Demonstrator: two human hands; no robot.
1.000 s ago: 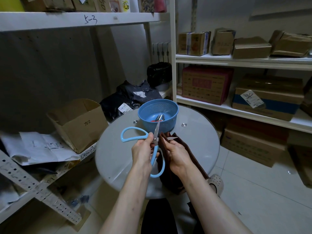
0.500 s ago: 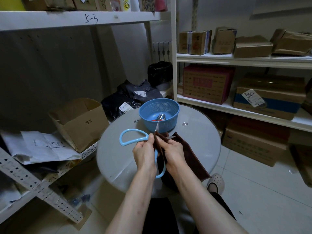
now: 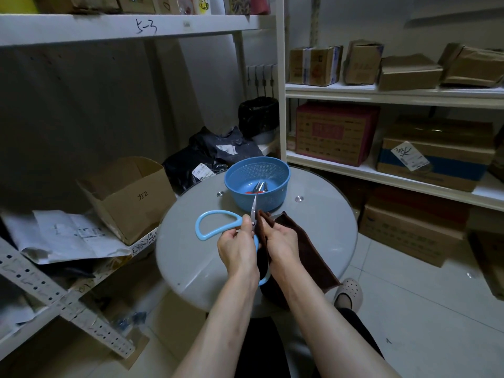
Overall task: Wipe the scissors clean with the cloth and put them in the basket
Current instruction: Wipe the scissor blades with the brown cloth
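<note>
Light-blue-handled scissors are spread wide open above the round grey table. My left hand grips them near the pivot, one handle loop jutting left, one blade pointing up toward the basket. My right hand holds a dark brown cloth pressed round the other blade, which is hidden by it. The cloth hangs down over the table's near edge. A blue perforated basket stands at the table's far side and holds metal tools with a red part.
An open cardboard box sits on the low left shelf beside loose papers. Black bags lie behind the table. White shelves on the right carry cardboard boxes. My foot in a pale clog rests on the tiled floor.
The two hands have drawn closer together near the pivot. The cloth now covers the blade tip that showed to the right before.
</note>
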